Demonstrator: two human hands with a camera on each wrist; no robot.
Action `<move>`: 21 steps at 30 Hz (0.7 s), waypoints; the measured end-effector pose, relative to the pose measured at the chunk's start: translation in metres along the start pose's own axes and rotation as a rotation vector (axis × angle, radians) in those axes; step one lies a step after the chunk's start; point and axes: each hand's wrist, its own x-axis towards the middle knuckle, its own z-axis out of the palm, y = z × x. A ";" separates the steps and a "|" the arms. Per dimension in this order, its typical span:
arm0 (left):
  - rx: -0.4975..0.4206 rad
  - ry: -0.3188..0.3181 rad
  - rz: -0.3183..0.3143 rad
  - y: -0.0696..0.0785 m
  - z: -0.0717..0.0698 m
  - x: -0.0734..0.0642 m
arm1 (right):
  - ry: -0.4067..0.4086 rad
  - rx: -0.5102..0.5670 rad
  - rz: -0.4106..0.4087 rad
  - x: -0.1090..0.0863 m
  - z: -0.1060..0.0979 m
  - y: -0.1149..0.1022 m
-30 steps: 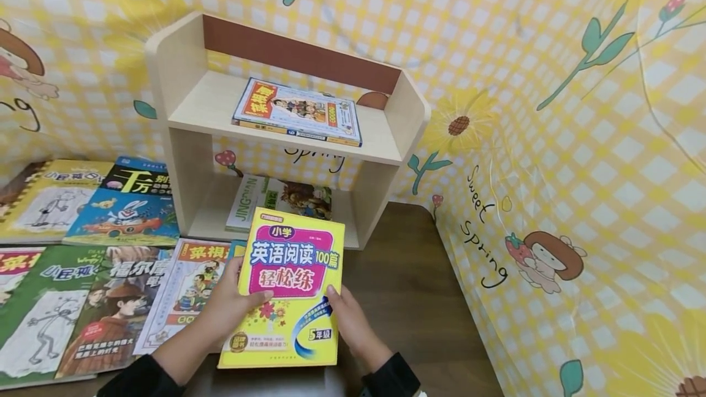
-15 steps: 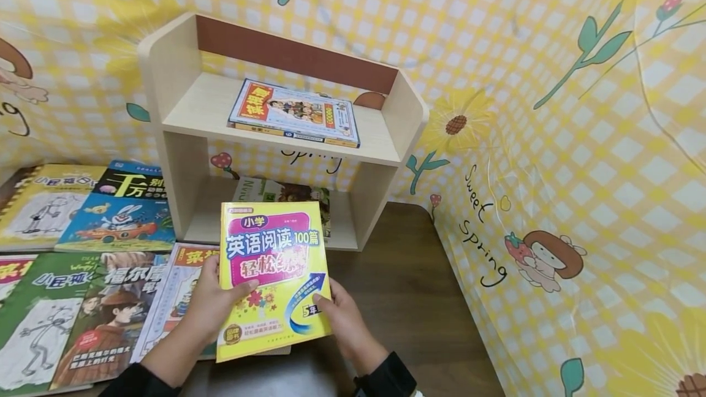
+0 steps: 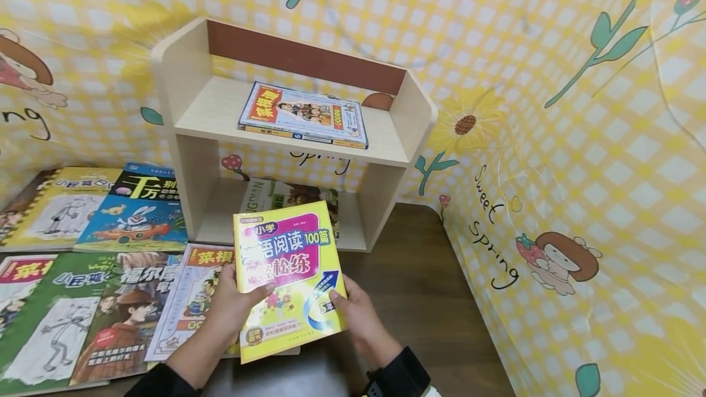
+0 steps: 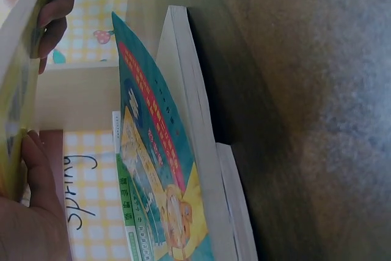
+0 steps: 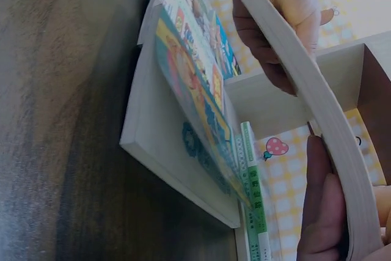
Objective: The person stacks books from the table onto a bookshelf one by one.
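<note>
A thick yellow workbook (image 3: 322, 256) with a pink title panel is held above the table, front cover up and slightly tilted. My left hand (image 3: 228, 308) grips its left edge, thumb on the cover and fingers underneath. On the right edge my right hand (image 3: 361, 317) grips it the same way. The right wrist view shows the page edge (image 5: 311, 93) between both hands. Below the workbook lies another book whose teal cover (image 4: 153, 120) is lifted off its pages. Most of that book is hidden in the head view.
A two-tier wooden shelf (image 3: 193, 170) stands behind, with a small book stack (image 3: 303, 115) on top and a green-and-white book (image 3: 265, 193) below. Several books, including a green comic (image 3: 55, 323) and a blue one (image 3: 135, 216), cover the table's left side. Patterned cloth (image 3: 496, 201) hangs around.
The workbook has turned slightly counterclockwise and shifted left, then back right. My right thumb lies further over its cover. Both hands keep holding it; the head view has shifted a little.
</note>
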 end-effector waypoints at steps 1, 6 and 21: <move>-0.001 -0.003 0.001 0.000 0.000 0.000 | -0.002 -0.003 -0.003 0.000 0.000 -0.001; 0.014 0.000 -0.014 -0.001 -0.001 -0.001 | -0.015 -0.002 0.001 0.001 -0.001 -0.006; 0.092 -0.174 0.001 0.013 -0.045 0.010 | -0.156 -0.046 0.020 0.000 -0.035 -0.018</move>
